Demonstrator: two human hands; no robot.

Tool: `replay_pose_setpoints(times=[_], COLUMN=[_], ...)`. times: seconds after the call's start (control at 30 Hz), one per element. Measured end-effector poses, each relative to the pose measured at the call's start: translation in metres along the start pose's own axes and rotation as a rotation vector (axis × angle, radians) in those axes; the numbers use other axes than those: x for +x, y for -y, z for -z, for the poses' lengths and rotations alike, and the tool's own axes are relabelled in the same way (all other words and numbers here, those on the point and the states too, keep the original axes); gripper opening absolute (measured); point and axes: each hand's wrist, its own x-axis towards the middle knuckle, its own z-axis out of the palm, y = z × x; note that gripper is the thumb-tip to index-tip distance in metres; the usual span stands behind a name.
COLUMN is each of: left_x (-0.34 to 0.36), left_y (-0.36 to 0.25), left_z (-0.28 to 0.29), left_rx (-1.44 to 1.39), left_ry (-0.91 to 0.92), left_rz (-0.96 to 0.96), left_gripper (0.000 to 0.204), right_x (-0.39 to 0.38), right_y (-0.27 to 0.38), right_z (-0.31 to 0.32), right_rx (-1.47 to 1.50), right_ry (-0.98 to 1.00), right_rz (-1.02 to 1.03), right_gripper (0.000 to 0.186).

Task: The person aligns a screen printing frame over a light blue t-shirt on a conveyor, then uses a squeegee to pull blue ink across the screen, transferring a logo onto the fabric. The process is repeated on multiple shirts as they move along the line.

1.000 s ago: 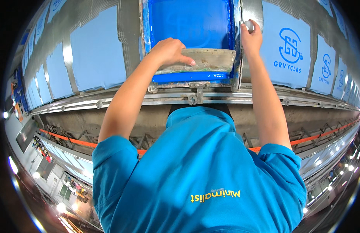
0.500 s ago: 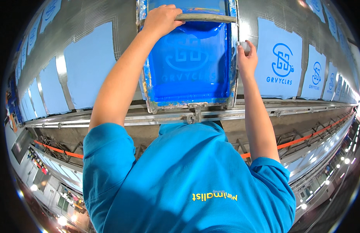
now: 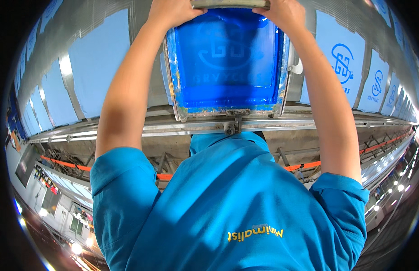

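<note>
My left hand (image 3: pixel 175 11) and my right hand (image 3: pixel 284 13) both grip a worn squeegee (image 3: pixel 230 4) at the top edge of the view, one at each end, fingers partly out of frame. Below them lies a screen-printing frame (image 3: pixel 172 74) with paint-stained rims, its mesh (image 3: pixel 223 58) coated in bright blue ink, a faint logo showing through. A pale metal piece (image 3: pixel 295 66) sits on the frame's right side. A clamp (image 3: pixel 230 128) joins the frame's near end to a metal rail (image 3: pixel 173 128).
Pale blue fabric panels lie along the long bed to the left (image 3: pixel 98 63) and right (image 3: pixel 340 67); those on the right carry blue logos. An orange bar (image 3: pixel 65 161) runs beneath the rail. Other long tables and lights show at the lower edges.
The squeegee has travelled from the frame's near end to its far end. My right hand has left the side fitting and now holds the squeegee alongside my left hand.
</note>
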Motion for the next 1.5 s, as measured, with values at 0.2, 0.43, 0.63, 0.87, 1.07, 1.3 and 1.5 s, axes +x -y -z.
replay_pose_setpoints(times=[0.2,0.43,0.63,0.87,1.07,1.3,1.5], left_x=[-0.051,-0.176,-0.267,-0.183,-0.045,0.013,-0.016], left_y=[-0.021,-0.059,-0.094,-0.06,-0.014,0.007,-0.003], left_z=[-0.016,-0.079,-0.085,-0.035,0.007,0.004,-0.009], left_rx=[-0.042,-0.163,-0.188,-0.185,-0.157,-0.064,-0.122], left_ry=[-0.06,0.007,-0.025,0.078,-0.027,-0.017,0.003], left_rz=[0.015,0.063,-0.009,-0.048,-0.08,-0.029,0.009], left_gripper=[0.052,0.047,0.055,0.041,0.041,0.049,0.053], right_x=[-0.055,-0.181,-0.273,-0.198,-0.064,0.003,-0.029], right_y=[0.019,0.02,0.049,0.023,0.009,0.002,0.007], right_z=[-0.016,-0.058,-0.05,-0.017,0.01,-0.009,-0.024], right_rx=[-0.027,0.073,0.129,0.194,0.133,-0.014,-0.006], right_ry=[-0.094,-0.313,-0.309,-0.215,-0.162,-0.17,-0.302], right_rz=[-0.061,0.205,0.165,0.169,0.049,-0.006,0.069], right_gripper=[0.031,0.022,0.016,0.02,0.028,0.041,0.042])
